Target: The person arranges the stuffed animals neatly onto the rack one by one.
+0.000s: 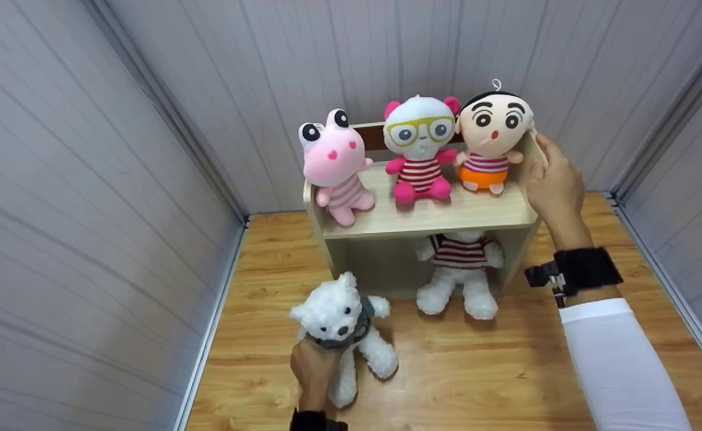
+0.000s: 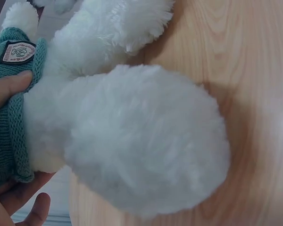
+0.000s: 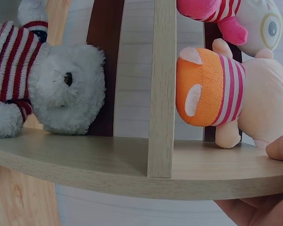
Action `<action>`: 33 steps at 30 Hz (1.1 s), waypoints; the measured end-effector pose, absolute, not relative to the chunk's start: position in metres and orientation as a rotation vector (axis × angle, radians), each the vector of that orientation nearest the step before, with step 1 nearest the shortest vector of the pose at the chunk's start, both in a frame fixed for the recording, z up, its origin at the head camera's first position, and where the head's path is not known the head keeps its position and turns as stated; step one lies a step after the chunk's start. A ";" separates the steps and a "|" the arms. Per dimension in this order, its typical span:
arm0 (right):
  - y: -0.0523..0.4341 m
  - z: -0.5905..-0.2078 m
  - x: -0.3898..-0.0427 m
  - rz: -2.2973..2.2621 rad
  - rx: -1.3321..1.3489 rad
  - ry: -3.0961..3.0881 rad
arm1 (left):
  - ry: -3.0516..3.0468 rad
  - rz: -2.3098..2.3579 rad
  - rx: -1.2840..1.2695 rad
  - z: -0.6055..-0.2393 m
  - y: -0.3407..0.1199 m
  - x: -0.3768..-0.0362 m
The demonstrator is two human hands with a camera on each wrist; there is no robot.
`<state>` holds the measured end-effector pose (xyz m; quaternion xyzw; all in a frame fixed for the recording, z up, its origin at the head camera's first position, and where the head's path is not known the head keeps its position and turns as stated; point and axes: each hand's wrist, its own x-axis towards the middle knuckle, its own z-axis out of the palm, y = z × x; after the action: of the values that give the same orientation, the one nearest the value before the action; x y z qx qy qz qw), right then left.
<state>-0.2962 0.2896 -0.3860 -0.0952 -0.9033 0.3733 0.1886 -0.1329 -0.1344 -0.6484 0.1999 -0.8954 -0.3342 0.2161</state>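
Note:
A white teddy bear (image 1: pixel 330 311) in a knitted sweater (image 2: pixel 2 117) is gripped round its body by my left hand (image 1: pixel 315 368), in front of the shelf's left half. In the left wrist view the sweater looks green, and the bear's legs reach over the wood floor. My right hand (image 1: pixel 557 182) holds the right side panel of the small wooden shelf (image 1: pixel 429 224), thumb inside and fingers outside. Beside that thumb sits a plush boy doll (image 1: pixel 486 161) in orange shorts. A second white bear (image 1: pixel 462 257) in a striped sweater sits in the lower compartment, its head mostly hidden in the head view.
On the top board sit a pink frog plush (image 1: pixel 336 167) at the left and a panda plush (image 1: pixel 420 155) with yellow glasses in the middle. Grey panel walls (image 1: pixel 117 179) stand left, right and behind. Wood floor (image 1: pixel 465 371) lies in front of the shelf.

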 end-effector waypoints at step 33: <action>0.291 -0.387 -0.295 1.029 -0.255 -2.513 | -2.426 -0.965 0.343 -0.635 -0.104 -0.169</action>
<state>-0.2952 0.2906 -0.3869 -0.0914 -0.9017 0.3692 0.2058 -0.1694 -0.1042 -0.6347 0.1259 -0.8918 -0.3546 0.2513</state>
